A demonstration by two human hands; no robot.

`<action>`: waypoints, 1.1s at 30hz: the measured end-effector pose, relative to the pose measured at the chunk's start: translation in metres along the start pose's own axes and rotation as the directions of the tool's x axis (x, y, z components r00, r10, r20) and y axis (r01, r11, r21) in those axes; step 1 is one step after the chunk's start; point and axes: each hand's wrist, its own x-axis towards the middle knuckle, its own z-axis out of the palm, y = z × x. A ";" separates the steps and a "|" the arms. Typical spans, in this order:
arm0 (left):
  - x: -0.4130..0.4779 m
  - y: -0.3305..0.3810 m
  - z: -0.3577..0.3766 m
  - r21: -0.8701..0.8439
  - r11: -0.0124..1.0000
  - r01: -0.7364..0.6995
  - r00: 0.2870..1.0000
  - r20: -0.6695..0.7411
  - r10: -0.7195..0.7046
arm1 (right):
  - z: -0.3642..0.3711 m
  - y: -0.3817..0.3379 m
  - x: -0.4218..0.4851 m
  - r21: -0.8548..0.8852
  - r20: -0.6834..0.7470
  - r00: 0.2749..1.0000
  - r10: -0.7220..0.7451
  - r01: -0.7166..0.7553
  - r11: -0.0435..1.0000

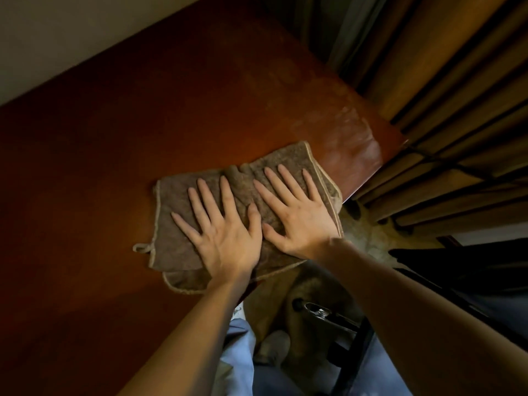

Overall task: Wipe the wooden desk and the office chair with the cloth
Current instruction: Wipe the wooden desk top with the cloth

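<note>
A brown terry cloth [177,195] with a pale hem and a small hanging loop lies spread on the reddish wooden desk [114,138], near its front right corner. My left hand [223,230] presses flat on the middle of the cloth with straight, spread fingers. Beside it, thumbs almost touching, my right hand [297,212] presses flat on the cloth's right half. The cloth's near edge hangs slightly over the desk's front edge. A dark part of the office chair [471,270] shows at the right, below the desk.
Brown curtains [445,95] hang close to the desk's right end. A pale wall [57,38] runs behind the desk. Below the desk edge are a patterned floor [368,238], my legs in light trousers, a shoe [274,347] and a dark metal frame part [325,312].
</note>
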 end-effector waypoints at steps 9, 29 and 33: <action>0.006 0.003 -0.004 0.036 0.999 0.000 0.997 0.076 -0.003 | -0.009 0.012 0.015 -0.037 0.114 0.990 -0.087 0.091 0.995; 0.195 0.001 -0.002 0.085 0.996 0.026 1.000 0.003 -0.026 | -0.013 0.047 0.194 -0.026 0.077 0.986 -0.146 0.148 0.989; 0.231 0.006 0.000 0.077 0.997 0.030 1.000 -0.004 -0.030 | -0.015 0.058 0.228 -0.018 0.075 0.985 -0.155 0.157 0.987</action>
